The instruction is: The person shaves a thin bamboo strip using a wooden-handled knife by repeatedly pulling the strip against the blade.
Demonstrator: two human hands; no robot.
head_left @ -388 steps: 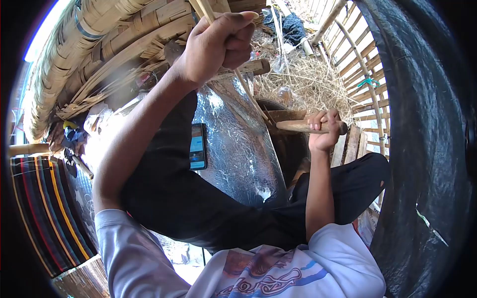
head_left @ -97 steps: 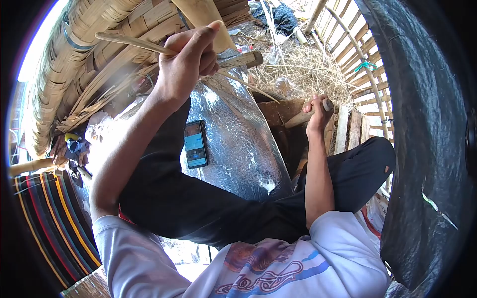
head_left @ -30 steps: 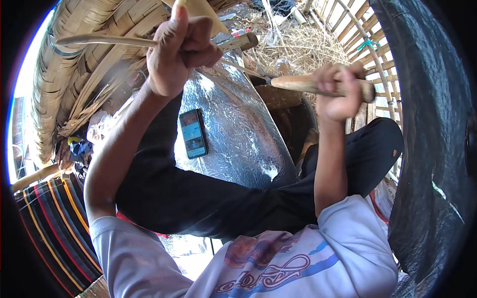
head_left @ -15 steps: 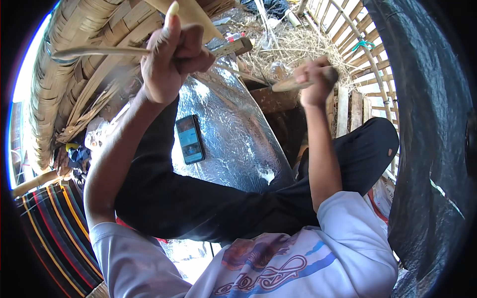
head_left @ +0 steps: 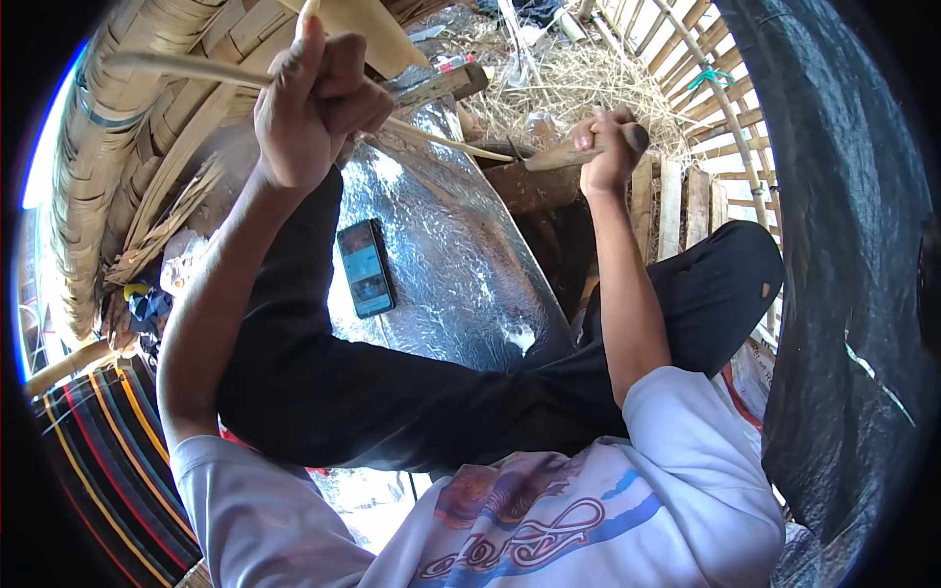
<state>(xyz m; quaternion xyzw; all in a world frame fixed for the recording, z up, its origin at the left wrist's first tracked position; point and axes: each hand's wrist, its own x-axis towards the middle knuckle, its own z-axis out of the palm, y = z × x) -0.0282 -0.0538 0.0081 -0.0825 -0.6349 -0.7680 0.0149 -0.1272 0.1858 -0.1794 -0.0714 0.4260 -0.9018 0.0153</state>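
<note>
My left hand [head_left: 319,113] is closed around a long, thin bamboo strip [head_left: 446,140], its thumb pointing up. One end of the strip sticks out to the left, and the other runs right towards a knife. My right hand [head_left: 610,152] grips the wooden handle of that knife [head_left: 561,157]. A small dark blade shows at the handle's left end, close to the strip; whether they touch I cannot tell. Below the hands, a phone [head_left: 365,269] with a lit screen lies on a shiny silver sheet [head_left: 441,265].
Bent woven bamboo [head_left: 93,186] rises at the left. Pale shavings [head_left: 598,78] cover the ground beyond my hands, by a slatted bamboo wall [head_left: 740,147]. A black plastic sheet [head_left: 843,245] hangs at the right. A striped cloth [head_left: 113,461] lies lower left.
My left hand has moved left with the strip, whose left end has risen. My right hand has shifted slightly left and up with the knife. Both hands keep their grip.
</note>
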